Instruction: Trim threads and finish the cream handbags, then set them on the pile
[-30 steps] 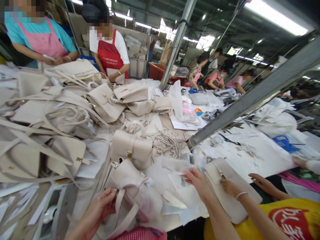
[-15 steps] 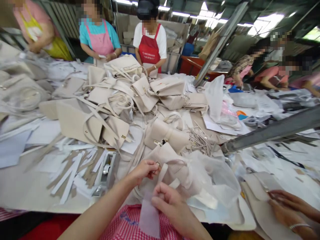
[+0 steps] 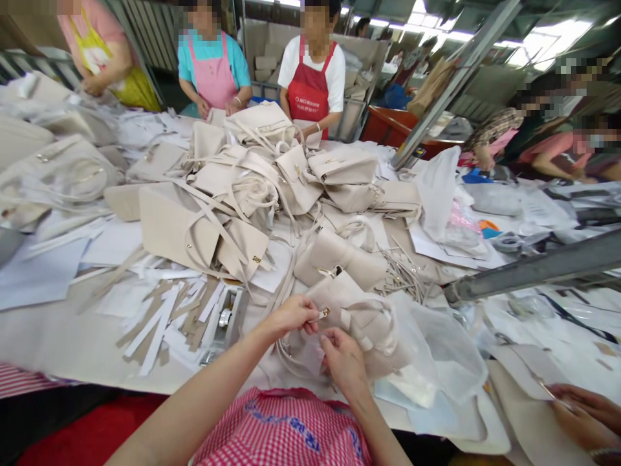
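Left hand [image 3: 298, 315] has its thumb and forefinger clamped on a small metal-tipped tab [image 3: 322, 314] at the near left side of a beige handbag [image 3: 356, 310]. Its other fingers are curled in. Right hand [image 3: 342, 356] is just beside it, to the right and nearer, thumb and forefinger almost together at a pale translucent sheet [image 3: 312, 355]; I cannot tell whether they grip it. The handbag lies near the centre of the worktable [image 3: 97, 349], its straps looped over the top, with a clear plastic bag [image 3: 449, 356] against its right side.

As for writing, the red apron [image 3: 310, 97] on a person across the table seems to read "NCI", with smaller characters too fine to make out. The red checked apron [image 3: 276, 430] at the near edge carries blue characters, bent by the folds and not readable.

Just beyond the handbag lies another beige bag [image 3: 339, 259], with a tangle of thin straps [image 3: 400, 275] to its right. To the left are a metal tape dispenser [image 3: 226, 323] and white and brown strips [image 3: 162, 323]; farther off, a heap of beige bags [image 3: 252, 175]. At the near right, a co-worker's hands [image 3: 582, 411] work at a beige flap [image 3: 526, 372].
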{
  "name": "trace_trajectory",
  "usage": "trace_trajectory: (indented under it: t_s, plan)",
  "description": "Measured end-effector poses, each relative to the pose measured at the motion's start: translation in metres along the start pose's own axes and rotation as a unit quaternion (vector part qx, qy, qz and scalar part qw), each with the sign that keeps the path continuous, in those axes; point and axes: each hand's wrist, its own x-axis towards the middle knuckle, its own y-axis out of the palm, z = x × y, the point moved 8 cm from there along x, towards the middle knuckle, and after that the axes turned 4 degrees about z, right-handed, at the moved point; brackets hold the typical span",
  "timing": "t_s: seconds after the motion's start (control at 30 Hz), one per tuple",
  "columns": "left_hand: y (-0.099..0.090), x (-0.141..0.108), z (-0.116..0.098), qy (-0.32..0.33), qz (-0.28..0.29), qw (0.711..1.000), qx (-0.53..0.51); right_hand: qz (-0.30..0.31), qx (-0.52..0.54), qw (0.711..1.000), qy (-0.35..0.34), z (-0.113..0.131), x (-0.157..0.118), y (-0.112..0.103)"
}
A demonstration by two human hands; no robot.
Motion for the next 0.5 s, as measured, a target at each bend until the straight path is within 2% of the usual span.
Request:
trace_trajectory:
  t_s: [0.1,0.23,0.37,0.5]
  plan:
    - [-0.001,-0.002,0.0,0.004,-0.004,1.0,0.026,-0.006,0.036,0.999,0.015,-0.008,0.002,0.005]
    - [-0.005,-0.005,0.0,0.024,-0.053,0.997,0.044,-0.007,0.116,0.992,0.039,-0.015,0.006,0.013]
    - [-0.003,-0.007,0.006,0.024,-0.077,0.997,0.009,-0.031,0.197,0.979,0.047,-0.015,0.008,0.019]
    - [-0.001,-0.006,0.01,0.026,-0.082,0.996,-0.002,-0.065,0.229,0.97,0.049,-0.019,0.01,0.02]
